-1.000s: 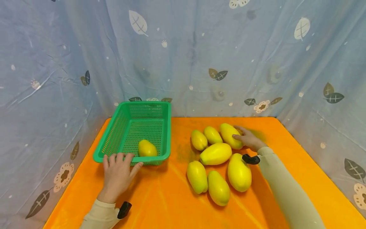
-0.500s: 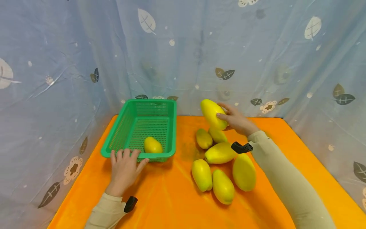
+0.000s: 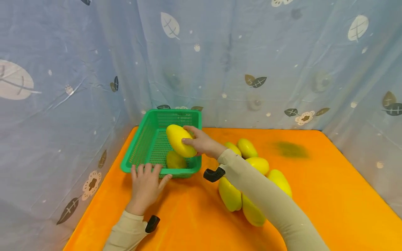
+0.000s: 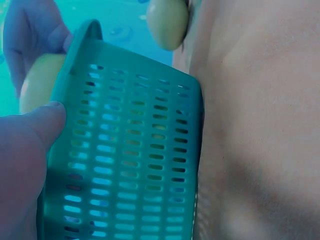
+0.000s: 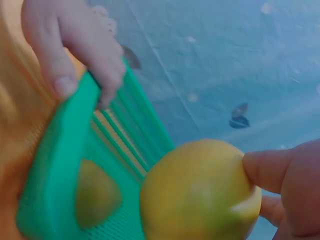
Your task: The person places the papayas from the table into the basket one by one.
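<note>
My right hand [image 3: 205, 142] holds a large yellow papaya [image 3: 178, 138] over the green plastic basket [image 3: 180, 171], thumb on the near side and fingers on the far side. Below it another papaya [image 3: 174, 161] lies on the basket floor near the front, partly covered in the head view. My left hand [image 3: 146, 188] grips the basket's front rim; in the right wrist view its fingers [image 5: 107, 82] hook over the edge. The left wrist view shows the left thumb [image 4: 47, 122] against the slotted wall.
Several more papayas [image 3: 230, 195] lie grouped on the orange tablecloth [image 3: 329, 195] to the right of the basket, some behind the right sleeve [image 3: 263, 195]. A blue patterned curtain [image 3: 238, 52] hangs behind and at both sides.
My right hand has picked up the papaya from the back of the group and carried it left over the basket. The left hand stays on the rim; the head view has shifted slightly.
</note>
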### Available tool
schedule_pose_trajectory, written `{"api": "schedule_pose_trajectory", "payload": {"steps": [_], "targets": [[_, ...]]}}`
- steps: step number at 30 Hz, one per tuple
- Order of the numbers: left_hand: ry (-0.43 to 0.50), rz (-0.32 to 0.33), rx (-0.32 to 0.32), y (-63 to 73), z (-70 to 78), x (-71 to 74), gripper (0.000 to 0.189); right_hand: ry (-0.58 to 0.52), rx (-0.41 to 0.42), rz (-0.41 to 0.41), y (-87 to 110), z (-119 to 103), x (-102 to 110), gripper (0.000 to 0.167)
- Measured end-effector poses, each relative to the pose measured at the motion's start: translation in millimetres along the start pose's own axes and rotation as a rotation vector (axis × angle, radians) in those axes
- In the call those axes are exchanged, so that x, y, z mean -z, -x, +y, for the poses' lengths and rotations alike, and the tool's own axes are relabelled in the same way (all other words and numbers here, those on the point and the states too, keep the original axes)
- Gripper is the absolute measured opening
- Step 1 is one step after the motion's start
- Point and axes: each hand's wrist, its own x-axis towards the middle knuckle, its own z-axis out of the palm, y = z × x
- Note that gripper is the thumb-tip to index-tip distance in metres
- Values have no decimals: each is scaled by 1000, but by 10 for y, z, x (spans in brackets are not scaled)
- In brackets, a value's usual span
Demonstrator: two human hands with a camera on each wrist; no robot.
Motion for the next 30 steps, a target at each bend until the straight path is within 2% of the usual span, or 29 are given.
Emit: {"api": "schedule_pose_trajectory", "payload": {"steps": [9,14,17,21,24,30], "targets": [[5,74,-37,-9,-6,-44,47,214,-34,61,-172,24,-354,62],[21,45,-16,-16,-23,-50,48,273,-40,142,-272,35,-444,62],[24,25,-5,-25,-23,-37,48,270,-70,176,-313,31,-464,63],[17,30,-4,-35,-15,-17,49,319,-113,209,-370,20,-521,64],[10,42,-10,-25,-7,-18,48,377,-125,205,-395,51,-598,64],[12,68,-41,1,8,-24,47,435,-123,129,-407,196,-735,61]]}}
